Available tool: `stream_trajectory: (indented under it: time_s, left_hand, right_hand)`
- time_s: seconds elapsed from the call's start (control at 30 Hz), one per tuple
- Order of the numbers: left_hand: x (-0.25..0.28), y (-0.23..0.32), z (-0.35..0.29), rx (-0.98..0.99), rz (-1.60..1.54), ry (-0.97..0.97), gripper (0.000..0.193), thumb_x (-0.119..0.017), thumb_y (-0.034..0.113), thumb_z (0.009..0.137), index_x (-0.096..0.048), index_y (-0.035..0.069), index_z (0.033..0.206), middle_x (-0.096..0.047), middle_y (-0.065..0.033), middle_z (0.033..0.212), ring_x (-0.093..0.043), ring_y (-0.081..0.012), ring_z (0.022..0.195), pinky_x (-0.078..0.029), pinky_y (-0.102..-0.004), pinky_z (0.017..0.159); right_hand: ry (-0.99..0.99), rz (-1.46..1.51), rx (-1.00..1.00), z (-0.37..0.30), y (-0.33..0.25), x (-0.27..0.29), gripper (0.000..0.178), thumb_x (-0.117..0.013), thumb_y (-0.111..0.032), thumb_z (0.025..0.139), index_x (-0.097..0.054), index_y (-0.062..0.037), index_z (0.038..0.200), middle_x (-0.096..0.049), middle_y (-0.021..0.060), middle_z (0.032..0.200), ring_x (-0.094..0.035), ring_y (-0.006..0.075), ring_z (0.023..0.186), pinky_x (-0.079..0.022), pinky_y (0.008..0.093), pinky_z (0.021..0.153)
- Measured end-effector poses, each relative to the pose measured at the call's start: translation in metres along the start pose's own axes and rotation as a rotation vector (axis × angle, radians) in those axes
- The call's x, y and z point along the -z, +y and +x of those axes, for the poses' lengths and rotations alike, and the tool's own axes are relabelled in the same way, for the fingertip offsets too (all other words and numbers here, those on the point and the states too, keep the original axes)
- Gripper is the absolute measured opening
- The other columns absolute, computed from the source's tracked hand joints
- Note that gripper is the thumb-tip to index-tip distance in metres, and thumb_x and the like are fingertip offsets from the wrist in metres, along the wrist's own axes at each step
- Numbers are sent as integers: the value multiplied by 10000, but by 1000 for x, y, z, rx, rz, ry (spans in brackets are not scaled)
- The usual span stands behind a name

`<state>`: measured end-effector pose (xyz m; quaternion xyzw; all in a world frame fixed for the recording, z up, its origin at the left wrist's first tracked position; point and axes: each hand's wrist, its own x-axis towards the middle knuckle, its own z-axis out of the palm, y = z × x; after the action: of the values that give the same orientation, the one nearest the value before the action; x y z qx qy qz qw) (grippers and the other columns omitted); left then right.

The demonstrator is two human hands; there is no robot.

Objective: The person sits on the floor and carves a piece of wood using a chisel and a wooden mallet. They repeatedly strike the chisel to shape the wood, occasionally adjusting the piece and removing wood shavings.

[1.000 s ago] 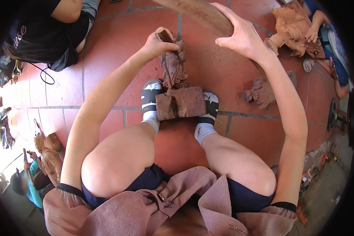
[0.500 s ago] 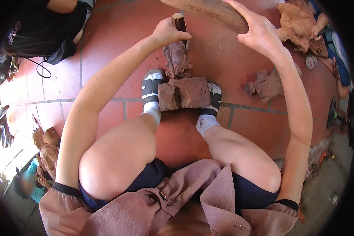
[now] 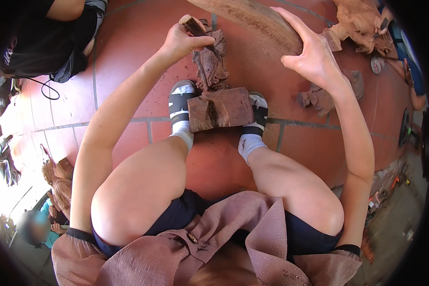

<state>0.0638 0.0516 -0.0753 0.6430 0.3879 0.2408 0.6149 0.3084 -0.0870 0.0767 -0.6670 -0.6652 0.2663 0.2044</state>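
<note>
Between my feet lies a reddish-brown wood carving (image 3: 212, 66), its thick block base (image 3: 220, 109) lying between my sandals. My left hand (image 3: 180, 44) is closed round the dark wooden handle of a chisel (image 3: 193, 26), tilted above the carving's far part; its blade is hidden from sight. My right hand (image 3: 315, 59) grips the near end of a thick wooden mallet (image 3: 252, 19), with thumb and forefinger on either side of the wood. The mallet runs up and left past the top of the picture, to the right of the chisel.
Another carved figure (image 3: 331, 95) lies on the red tiles to the right, near a small round tin (image 3: 377, 65). A larger carving (image 3: 362, 24) stands far right beside another person. Someone in black (image 3: 43, 40) sits at far left; another person (image 3: 35, 226) is at lower left.
My left hand has shifted left, and the chisel handle now leans more to the left. The mallet and my right hand have moved only slightly.
</note>
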Motion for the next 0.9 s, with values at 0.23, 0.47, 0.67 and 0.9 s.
stream_trajectory:
  time_s: [0.23,0.47,0.67,0.9]
  left_hand:
    - [-5,-7,4,-21,15,-46,314,-821,82,715,-573,53,906,-635,-40,783,-625,-118,650,-523,-241,579]
    - [-17,-11,13,-117,227,-16,351,-829,185,672,-595,68,906,-661,-36,810,-636,-131,734,-525,-288,682]
    - [-28,-1,15,-163,411,-5,382,-823,234,665,-633,27,924,-687,-103,868,-667,-229,806,-535,-338,753]
    - [-33,-10,11,-248,181,-50,409,-848,249,669,-635,10,924,-683,-103,814,-674,-222,790,-549,-334,739]
  right_hand:
    - [104,22,51,2,-16,10,833,-670,-70,650,-381,-75,1431,-566,174,1306,-555,264,1217,-432,344,1014]
    - [179,-7,110,9,-14,13,858,-669,-65,649,-359,-78,1448,-548,201,1310,-541,290,1230,-420,347,1034]
    - [-82,-381,-30,10,-8,16,837,-616,-28,658,-365,-125,1451,-543,213,1306,-562,337,1167,-444,368,999]
    - [-48,-457,-71,0,-4,0,854,-567,62,682,-399,-258,1455,-600,88,1289,-623,198,1077,-491,304,896]
